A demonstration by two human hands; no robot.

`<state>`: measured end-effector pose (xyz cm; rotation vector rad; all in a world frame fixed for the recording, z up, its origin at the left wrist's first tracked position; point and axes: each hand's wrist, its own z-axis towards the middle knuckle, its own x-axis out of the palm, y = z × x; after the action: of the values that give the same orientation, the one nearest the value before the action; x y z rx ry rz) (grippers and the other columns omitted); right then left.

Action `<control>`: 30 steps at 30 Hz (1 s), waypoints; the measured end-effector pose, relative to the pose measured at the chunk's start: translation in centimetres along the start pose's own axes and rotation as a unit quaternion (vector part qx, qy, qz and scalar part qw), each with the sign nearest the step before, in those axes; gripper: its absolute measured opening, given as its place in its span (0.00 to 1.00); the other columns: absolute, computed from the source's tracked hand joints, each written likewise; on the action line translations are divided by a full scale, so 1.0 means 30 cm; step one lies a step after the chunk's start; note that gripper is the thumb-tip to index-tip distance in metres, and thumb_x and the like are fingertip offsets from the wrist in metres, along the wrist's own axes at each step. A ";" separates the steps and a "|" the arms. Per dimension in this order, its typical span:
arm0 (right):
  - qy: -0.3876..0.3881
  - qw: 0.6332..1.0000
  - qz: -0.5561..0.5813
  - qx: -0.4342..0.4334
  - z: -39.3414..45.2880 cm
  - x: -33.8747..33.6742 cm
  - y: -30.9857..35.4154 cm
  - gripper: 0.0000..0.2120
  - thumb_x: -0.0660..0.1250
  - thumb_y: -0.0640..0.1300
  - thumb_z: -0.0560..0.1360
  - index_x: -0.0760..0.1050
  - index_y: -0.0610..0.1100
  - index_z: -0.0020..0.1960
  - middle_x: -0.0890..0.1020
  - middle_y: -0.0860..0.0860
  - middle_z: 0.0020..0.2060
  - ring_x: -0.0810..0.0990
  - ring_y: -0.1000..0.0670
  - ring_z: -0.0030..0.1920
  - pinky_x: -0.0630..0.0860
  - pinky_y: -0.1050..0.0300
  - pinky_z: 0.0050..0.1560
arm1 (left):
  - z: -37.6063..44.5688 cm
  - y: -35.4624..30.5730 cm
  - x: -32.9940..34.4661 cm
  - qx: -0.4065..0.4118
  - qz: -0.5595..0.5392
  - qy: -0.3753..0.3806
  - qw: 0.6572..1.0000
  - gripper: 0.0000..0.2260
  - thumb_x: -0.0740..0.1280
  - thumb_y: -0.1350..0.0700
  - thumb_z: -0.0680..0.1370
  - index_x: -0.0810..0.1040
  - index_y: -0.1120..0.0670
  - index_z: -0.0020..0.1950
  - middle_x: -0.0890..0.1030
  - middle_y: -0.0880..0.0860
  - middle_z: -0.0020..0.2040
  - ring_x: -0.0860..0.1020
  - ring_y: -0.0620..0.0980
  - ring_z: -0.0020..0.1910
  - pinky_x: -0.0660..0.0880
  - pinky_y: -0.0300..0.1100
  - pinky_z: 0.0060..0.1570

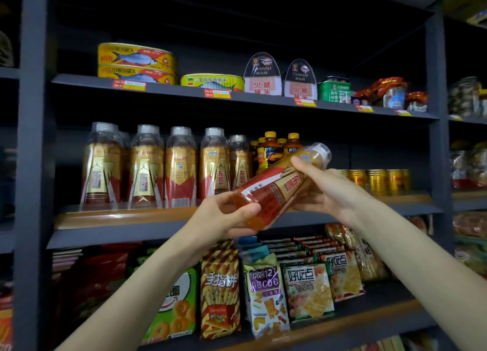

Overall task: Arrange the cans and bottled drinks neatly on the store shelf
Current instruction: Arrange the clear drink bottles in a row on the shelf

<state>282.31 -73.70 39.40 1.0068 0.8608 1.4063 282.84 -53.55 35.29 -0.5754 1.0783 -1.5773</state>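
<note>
Bottle (279,184) is tilted in front of the middle shelf (126,216); your left hand (224,216) grips its base, right hand (324,190) its neck, likely turning the label forward to match the row of bottles (163,166)

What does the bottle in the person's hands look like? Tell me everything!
The bottle is clear plastic, holding amber drink, with a red and gold label and a clear cap over its top. It is tilted, bottom end low on the left, cap end high on the right, in the air in front of the middle shelf. The left hand grips its bottom end; the right hand holds it near the neck. It touches nothing else.
</note>
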 end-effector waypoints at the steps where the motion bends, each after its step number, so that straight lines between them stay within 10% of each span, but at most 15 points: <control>1: -0.015 1.000 -0.006 -0.004 0.001 0.001 0.002 0.20 0.72 0.52 0.70 0.69 0.44 0.54 0.82 0.43 0.46 0.84 0.45 0.45 0.82 0.52 0.37 | -0.001 0.003 0.001 -0.005 -0.017 0.004 1.000 0.21 0.72 0.52 0.65 0.75 0.54 0.56 0.84 0.55 0.51 0.83 0.53 0.49 0.80 0.42 0.48; 12: -0.076 0.992 -0.043 -0.091 -0.001 0.011 0.076 0.24 0.73 0.56 0.69 0.75 0.39 0.54 0.85 0.50 0.36 0.84 0.55 0.32 0.78 0.62 0.27 | 0.011 -0.029 0.016 -0.005 -0.101 0.048 0.994 0.19 0.68 0.59 0.69 0.74 0.60 0.60 0.83 0.56 0.54 0.81 0.52 0.55 0.78 0.41 0.53; 30: -0.002 0.949 -0.189 -0.253 -0.041 0.007 0.090 0.30 0.73 0.58 0.62 0.70 0.49 0.59 0.80 0.52 0.52 0.81 0.54 0.51 0.79 0.56 0.49 | -0.001 -0.074 0.057 0.013 0.023 0.081 0.996 0.22 0.73 0.56 0.66 0.73 0.48 0.58 0.81 0.47 0.56 0.81 0.44 0.53 0.79 0.41 0.50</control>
<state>280.18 -73.67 41.49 0.4256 0.6006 1.2022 281.21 -55.15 36.90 -0.4079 1.1815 -1.6171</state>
